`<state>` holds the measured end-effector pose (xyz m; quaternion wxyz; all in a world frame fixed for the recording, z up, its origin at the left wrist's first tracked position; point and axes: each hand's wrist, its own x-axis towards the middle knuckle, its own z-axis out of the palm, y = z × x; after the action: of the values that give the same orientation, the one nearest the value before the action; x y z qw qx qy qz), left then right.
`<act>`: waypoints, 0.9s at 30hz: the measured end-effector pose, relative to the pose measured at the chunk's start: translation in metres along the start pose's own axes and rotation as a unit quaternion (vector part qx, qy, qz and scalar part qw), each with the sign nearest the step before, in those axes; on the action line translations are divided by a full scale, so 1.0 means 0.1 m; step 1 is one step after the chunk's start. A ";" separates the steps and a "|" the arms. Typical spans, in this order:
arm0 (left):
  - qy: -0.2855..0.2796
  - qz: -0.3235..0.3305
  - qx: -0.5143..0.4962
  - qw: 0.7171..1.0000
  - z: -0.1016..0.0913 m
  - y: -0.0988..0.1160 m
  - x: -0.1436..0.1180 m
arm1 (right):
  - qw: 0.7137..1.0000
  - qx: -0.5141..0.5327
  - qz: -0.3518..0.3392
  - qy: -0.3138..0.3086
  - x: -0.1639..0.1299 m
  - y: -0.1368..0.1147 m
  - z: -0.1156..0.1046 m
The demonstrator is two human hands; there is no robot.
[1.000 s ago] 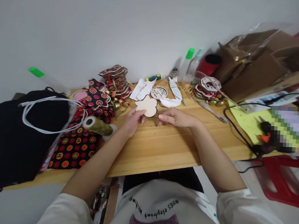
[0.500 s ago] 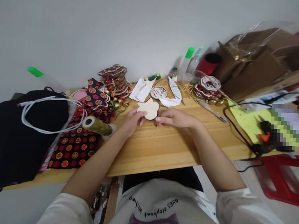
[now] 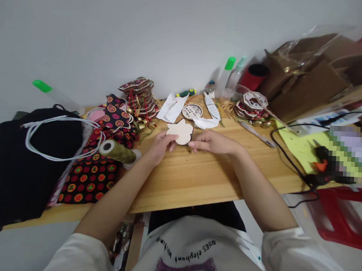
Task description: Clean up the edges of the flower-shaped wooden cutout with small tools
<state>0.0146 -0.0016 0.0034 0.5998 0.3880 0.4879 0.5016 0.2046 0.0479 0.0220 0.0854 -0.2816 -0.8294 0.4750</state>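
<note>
My left hand (image 3: 161, 146) pinches the lower left edge of a pale flower-shaped wooden piece (image 3: 181, 131), tilted up off the wooden table (image 3: 203, 177). My right hand (image 3: 212, 142) is at the piece's right edge, fingertips against it, fingers curled. Just behind lie a round printed wooden disc (image 3: 192, 111) and white cloth scraps (image 3: 173, 107).
Patterned black-and-red fabric (image 3: 97, 167) and a spool of olive thread (image 3: 116, 151) lie at left, beside a black bag with a white cord (image 3: 31, 152). Stacked ornaments with bells (image 3: 140, 99), bottles (image 3: 226, 77), cardboard boxes (image 3: 308, 77) and a glue gun with cable (image 3: 320, 167) stand behind and right.
The flower piece shifted slightly right as my left hand turned it. My right hand moved in from a small gap to touch its right edge.
</note>
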 end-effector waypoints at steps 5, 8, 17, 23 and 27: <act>0.008 -0.004 0.005 1.000 -0.01 -0.03 0.01 | 1.000 0.008 0.010 0.008 -0.01 -0.02 0.00; 0.011 0.001 0.003 1.000 -0.01 -0.03 0.01 | 1.000 0.009 0.023 0.012 -0.01 -0.04 0.00; 0.014 0.009 -0.008 1.000 -0.01 -0.05 0.01 | 0.999 0.003 0.034 0.031 -0.01 -0.02 0.00; 0.012 0.014 -0.017 1.000 0.00 -0.05 0.01 | 0.998 0.006 0.041 0.037 -0.01 -0.06 0.00; 0.006 0.020 -0.042 0.999 0.00 -0.03 0.01 | 0.999 0.005 0.038 0.024 -0.01 -0.09 -0.01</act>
<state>0.0152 -0.0008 0.0003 0.6026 0.3694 0.4623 0.5354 0.2026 0.0441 0.0299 0.0891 -0.3236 -0.8134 0.4752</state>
